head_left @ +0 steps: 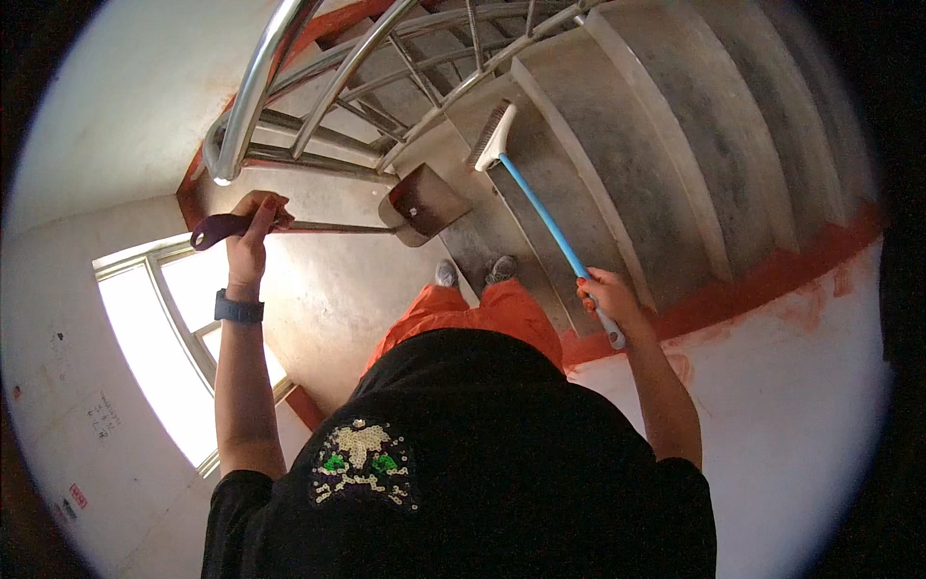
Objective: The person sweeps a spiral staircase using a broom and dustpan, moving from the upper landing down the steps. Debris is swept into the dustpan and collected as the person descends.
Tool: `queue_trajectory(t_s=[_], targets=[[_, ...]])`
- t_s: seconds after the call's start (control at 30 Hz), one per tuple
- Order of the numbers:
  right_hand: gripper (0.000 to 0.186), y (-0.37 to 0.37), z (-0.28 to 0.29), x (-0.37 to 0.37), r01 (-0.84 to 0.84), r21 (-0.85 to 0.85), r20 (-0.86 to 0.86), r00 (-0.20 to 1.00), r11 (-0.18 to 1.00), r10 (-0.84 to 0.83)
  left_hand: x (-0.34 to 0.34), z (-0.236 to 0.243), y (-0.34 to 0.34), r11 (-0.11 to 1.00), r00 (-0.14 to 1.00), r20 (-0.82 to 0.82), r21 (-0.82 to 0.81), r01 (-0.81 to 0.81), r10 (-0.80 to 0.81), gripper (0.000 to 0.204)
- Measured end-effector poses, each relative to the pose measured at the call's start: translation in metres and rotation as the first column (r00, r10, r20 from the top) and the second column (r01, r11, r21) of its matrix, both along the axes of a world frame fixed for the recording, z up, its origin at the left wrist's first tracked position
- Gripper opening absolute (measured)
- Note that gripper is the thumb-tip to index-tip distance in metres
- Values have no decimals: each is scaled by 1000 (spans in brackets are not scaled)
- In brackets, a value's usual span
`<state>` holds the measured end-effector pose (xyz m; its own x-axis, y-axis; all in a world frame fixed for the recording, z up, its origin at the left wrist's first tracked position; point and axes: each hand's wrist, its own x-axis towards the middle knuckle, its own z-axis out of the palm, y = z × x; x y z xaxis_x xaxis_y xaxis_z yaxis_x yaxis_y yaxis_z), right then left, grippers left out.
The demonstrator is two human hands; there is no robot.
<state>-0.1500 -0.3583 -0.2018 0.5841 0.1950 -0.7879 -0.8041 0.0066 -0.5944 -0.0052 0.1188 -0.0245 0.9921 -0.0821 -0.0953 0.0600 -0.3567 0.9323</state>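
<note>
"Dustpan [424, 205] gripped by the left hand [256, 227], held out ahead of the shoes [502, 269]!"
"And the broom [542, 214]?"
"That's clasped by the right hand [613, 299], brush end [493, 138] seen over the steps [704, 154]!"

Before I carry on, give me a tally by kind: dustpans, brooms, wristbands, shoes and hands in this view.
Dustpan: 1
Broom: 1
Dark wristband: 1
Shoes: 2
Bare hands: 2
Total: 7

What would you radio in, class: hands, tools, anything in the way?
Left hand gripping dustpan. Right hand gripping blue-handled brush; bristles by the stairs, contact unclear. Metal railing near dustpan, possibly in the way.
</note>
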Motion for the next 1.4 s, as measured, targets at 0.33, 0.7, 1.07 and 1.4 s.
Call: queue_trajectory(t_s=[0.33, 0.7, 1.07, 1.4], targets=[[14, 65, -64, 38, 126, 74, 80, 988, 989, -131, 4, -40, 50, 1000, 997, 68, -1, 24, -24, 19], [18, 156, -158, 153, 372, 426, 11, 909, 825, -416, 3, -77, 97, 977, 978, 78, -74, 199, -194, 19], [16, 182, -127, -29, 722, 383, -119, 658, 577, -744, 12, -99, 130, 942, 958, 39, -173, 288, -286, 14], [15, 217, -90, 25, 527, 566, -34, 783, 634, -621, 12, -105, 120, 906, 928, 11, -215, 365, -372, 13]])
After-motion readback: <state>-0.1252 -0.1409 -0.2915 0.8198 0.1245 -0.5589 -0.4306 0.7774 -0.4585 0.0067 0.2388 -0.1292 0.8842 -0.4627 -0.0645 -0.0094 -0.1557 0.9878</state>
